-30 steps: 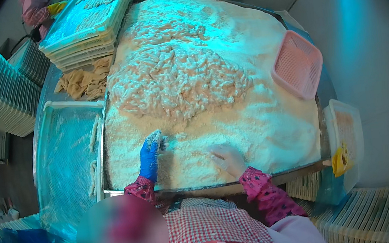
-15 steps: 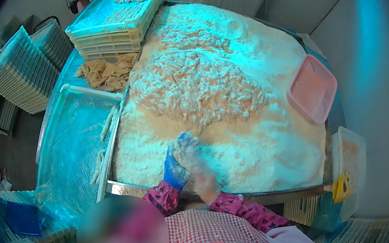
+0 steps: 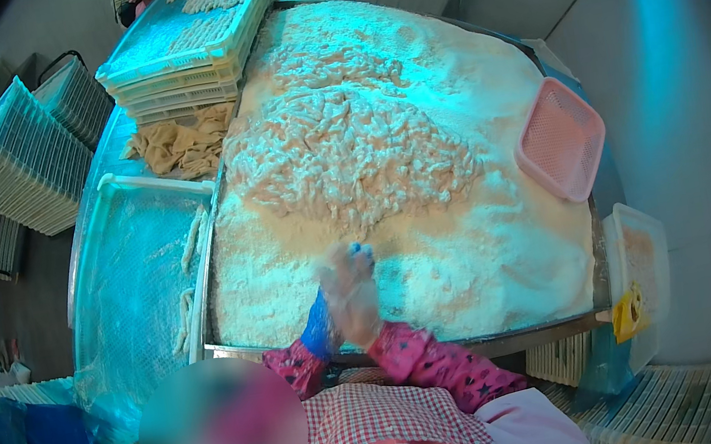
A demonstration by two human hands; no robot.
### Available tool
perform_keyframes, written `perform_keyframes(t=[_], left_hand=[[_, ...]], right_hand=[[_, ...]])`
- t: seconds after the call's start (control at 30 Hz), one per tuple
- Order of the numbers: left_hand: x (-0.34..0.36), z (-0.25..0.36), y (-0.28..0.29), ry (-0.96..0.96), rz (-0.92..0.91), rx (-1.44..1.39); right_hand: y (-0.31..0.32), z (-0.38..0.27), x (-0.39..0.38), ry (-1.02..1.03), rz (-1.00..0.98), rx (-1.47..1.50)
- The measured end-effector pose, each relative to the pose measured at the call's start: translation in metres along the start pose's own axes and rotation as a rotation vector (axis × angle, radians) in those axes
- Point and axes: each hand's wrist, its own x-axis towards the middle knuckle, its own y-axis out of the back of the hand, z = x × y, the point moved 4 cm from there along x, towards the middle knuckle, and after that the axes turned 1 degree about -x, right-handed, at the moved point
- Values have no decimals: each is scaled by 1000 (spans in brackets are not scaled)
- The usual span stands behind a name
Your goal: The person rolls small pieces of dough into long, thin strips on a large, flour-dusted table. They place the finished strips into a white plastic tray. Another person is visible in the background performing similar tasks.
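Observation:
My hands are pressed together, dusted with white powder, over the near part of a wide bed of flour-like powder [image 3: 509,278]. My left hand [image 3: 320,320] wears a blue glove and lies mostly beneath the right one. On top, my right hand [image 3: 354,299] is closed against it, slightly blurred. Whatever sits between the palms is hidden. Just beyond the fingertips rises a big heap of pale, powder-coated strips [image 3: 346,155], which look like raw meat.
To the left lies a film-lined tray [image 3: 128,254] with a few coated pieces along its right side. Behind it are a tan cloth [image 3: 181,144] and stacked trays [image 3: 182,87]. A pink basket [image 3: 560,139] rests on the right edge, near a white tub [image 3: 642,254].
My right hand has moved up and over the left, covering more of the blue glove. The surroundings sit slightly further left in the picture.

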Motion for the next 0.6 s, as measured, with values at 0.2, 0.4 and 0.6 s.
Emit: perform_keyframes(t=[0.2,0.4,0.6], left_hand=[[6,27,8,-441,206,-229],[-3,39,83,-230,152,-373],[11,15,73,-65,124,-656]], right_hand=[[-24,-18,16,1,-159,105],[55,41,-10,140,-446,-901],[131,61,-22,-648,179,-232]])
